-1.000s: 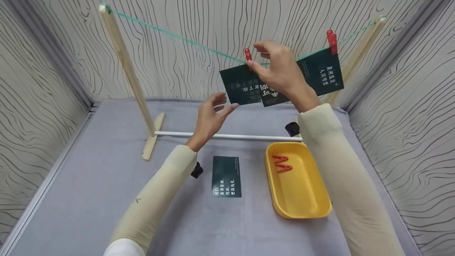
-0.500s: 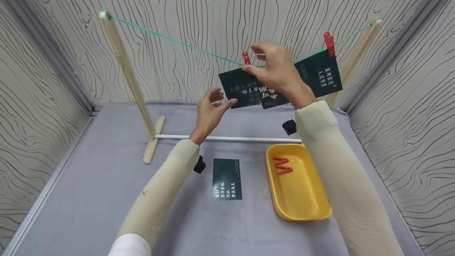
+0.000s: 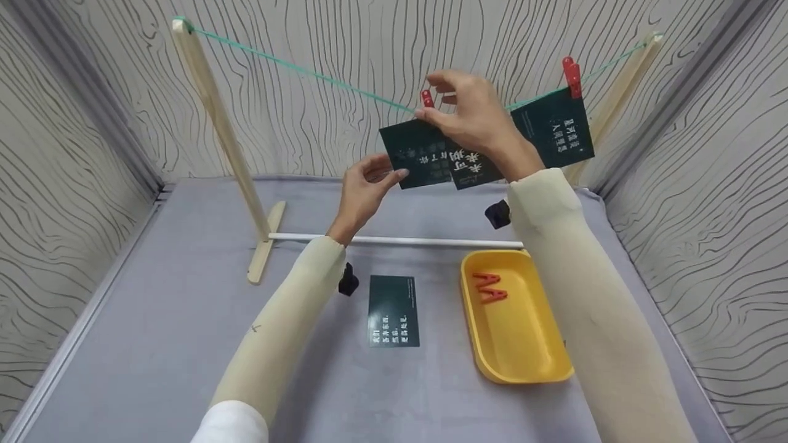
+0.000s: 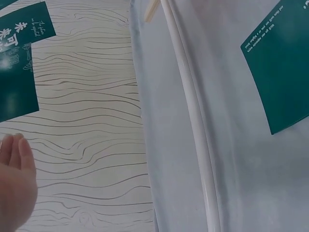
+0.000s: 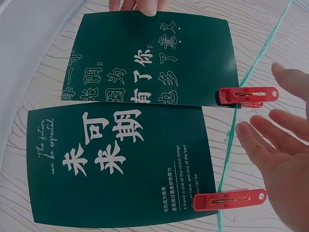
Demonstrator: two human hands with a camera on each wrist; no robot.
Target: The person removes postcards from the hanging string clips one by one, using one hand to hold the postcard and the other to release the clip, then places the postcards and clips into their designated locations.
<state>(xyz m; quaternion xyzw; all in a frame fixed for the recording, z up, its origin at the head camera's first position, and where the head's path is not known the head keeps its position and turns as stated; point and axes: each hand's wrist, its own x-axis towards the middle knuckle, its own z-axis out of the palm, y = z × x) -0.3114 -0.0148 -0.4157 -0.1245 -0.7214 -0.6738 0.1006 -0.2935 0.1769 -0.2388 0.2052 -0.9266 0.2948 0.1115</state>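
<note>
My left hand (image 3: pixel 362 194) pinches the lower left corner of a dark green card (image 3: pixel 409 147), thumb in front and fingers behind. A red clothespin (image 5: pixel 246 95) clips that card to the green string (image 5: pixel 263 50). My right hand (image 5: pixel 282 159) is beside this clothespin, fingers and thumb apart and holding nothing. A second green card (image 5: pixel 120 164) hangs alongside from another red clothespin (image 5: pixel 229 199), which my right hand hides in the head view. Further right, a third card (image 3: pixel 554 129) hangs from a red clothespin (image 3: pixel 572 77).
Wooden posts (image 3: pixel 225 135) carry the string, with a white rod (image 3: pixel 425 241) between their feet. Another green card (image 3: pixel 393 311) lies on the grey cloth (image 3: pixel 154 344). To its right stands a yellow tray (image 3: pixel 523 344) containing two red clothespins (image 3: pixel 490 288).
My left hand has risen slightly and its fingers have gone behind the card's corner. My right hand has shifted slightly left along the string. The head view has tilted a little.
</note>
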